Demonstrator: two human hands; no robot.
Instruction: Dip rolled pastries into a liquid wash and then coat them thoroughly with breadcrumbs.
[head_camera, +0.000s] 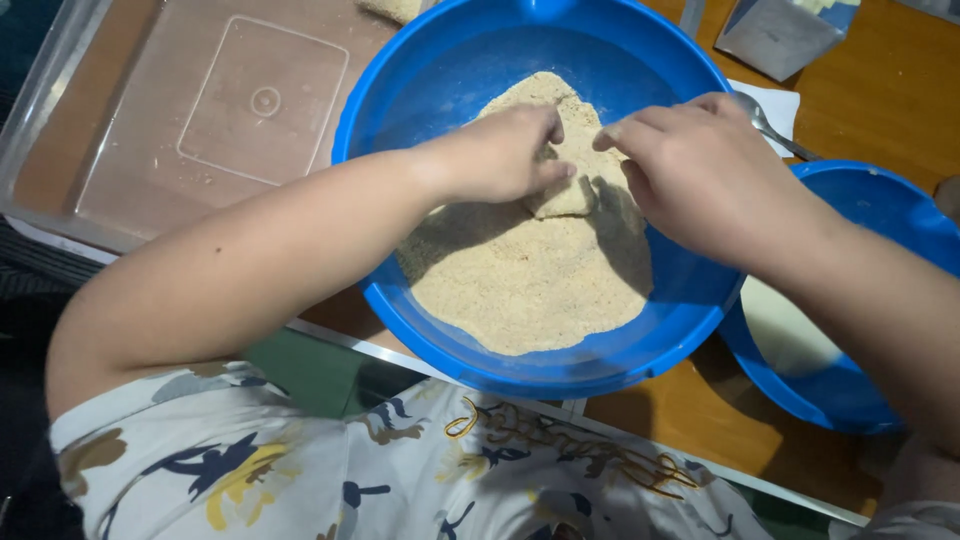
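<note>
A large blue bowl (420, 60) sits in front of me, holding a bed of pale breadcrumbs (520, 280). A crumb-coated piece of food (568, 190) lies in the crumbs at the middle of the bowl. My left hand (495, 155) reaches in from the left with its fingers curled over the piece's left side. My right hand (700, 170) comes in from the right, fingertips on the piece's upper right edge. Both hands press on the same piece.
A clear plastic tray (200, 110) with another crumbed piece (395, 8) at its far edge lies to the left. A second blue bowl (880, 230) with pale liquid stands at right, a metal spoon (775, 130) on white paper behind it. A foil pouch (775, 35) lies on the wooden table.
</note>
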